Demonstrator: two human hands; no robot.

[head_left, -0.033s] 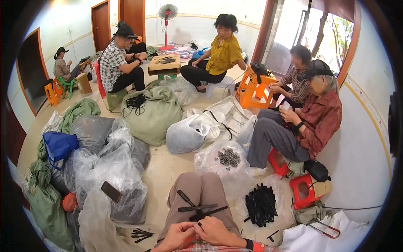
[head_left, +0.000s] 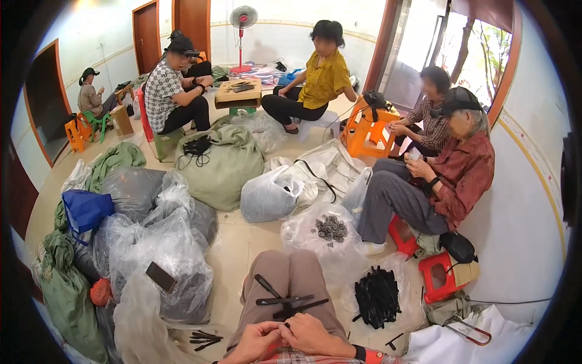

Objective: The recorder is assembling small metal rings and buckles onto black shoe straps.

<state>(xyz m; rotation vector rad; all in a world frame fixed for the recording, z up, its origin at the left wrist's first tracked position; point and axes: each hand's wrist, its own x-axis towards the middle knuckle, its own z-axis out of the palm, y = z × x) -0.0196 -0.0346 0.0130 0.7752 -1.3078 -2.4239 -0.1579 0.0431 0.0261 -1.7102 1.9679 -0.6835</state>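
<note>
My left hand (head_left: 257,341) and my right hand (head_left: 316,337) meet at the lower edge, just above my lap. Their fingertips pinch a small black piece (head_left: 285,326) between them. Several flat black strips (head_left: 285,300) lie across my tan trousers, just beyond the hands. A pile of the same black strips (head_left: 377,297) rests on clear plastic to my right. Small grey metal parts (head_left: 330,229) sit on a clear bag ahead of my knees. A few more black strips (head_left: 203,340) lie on the floor to my left.
Large clear and green sacks (head_left: 163,255) crowd the floor at left and centre. A person in a red shirt (head_left: 461,182) sits close on the right beside red stools (head_left: 445,276). Other people sit around a low wooden table (head_left: 239,94) farther back.
</note>
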